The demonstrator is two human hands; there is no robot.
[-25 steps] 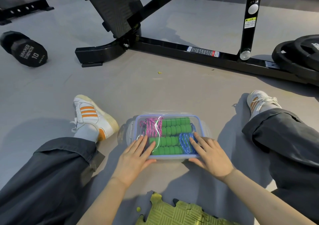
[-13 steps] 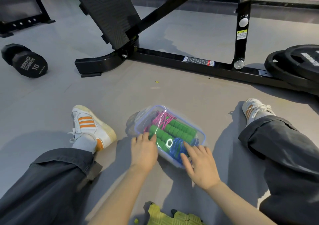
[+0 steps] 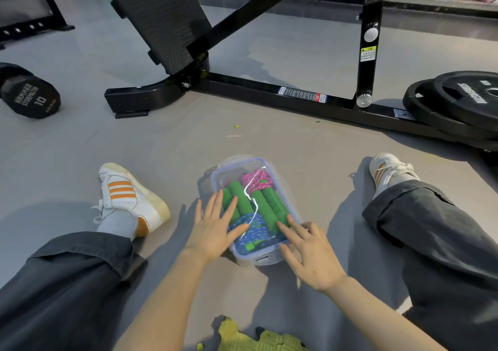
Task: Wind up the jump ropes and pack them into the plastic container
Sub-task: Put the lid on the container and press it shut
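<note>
A clear plastic container (image 3: pixel 262 259) with a blue-rimmed lid lies on the grey floor between my legs, its long side pointing away from me. Inside are green foam handles (image 3: pixel 266 202), a pink wound rope (image 3: pixel 256 179) at the far end and a blue wound rope (image 3: pixel 254 230) at the near end. My left hand (image 3: pixel 215 226) rests flat on the lid's left side, fingers spread. Spread fingers of my right hand (image 3: pixel 310 253) touch the lid's near right corner.
A black bench frame (image 3: pixel 269 97) runs across the floor ahead. A 10 dumbbell (image 3: pixel 29 97) lies at far left, black weight plates (image 3: pixel 463 102) at far right. My shoes (image 3: pixel 129 197) flank the container. A yellow-green foam mat piece (image 3: pixel 258 340) lies near me.
The container has been turned from lying crosswise to pointing away from me. Both hands followed it and stayed on the lid.
</note>
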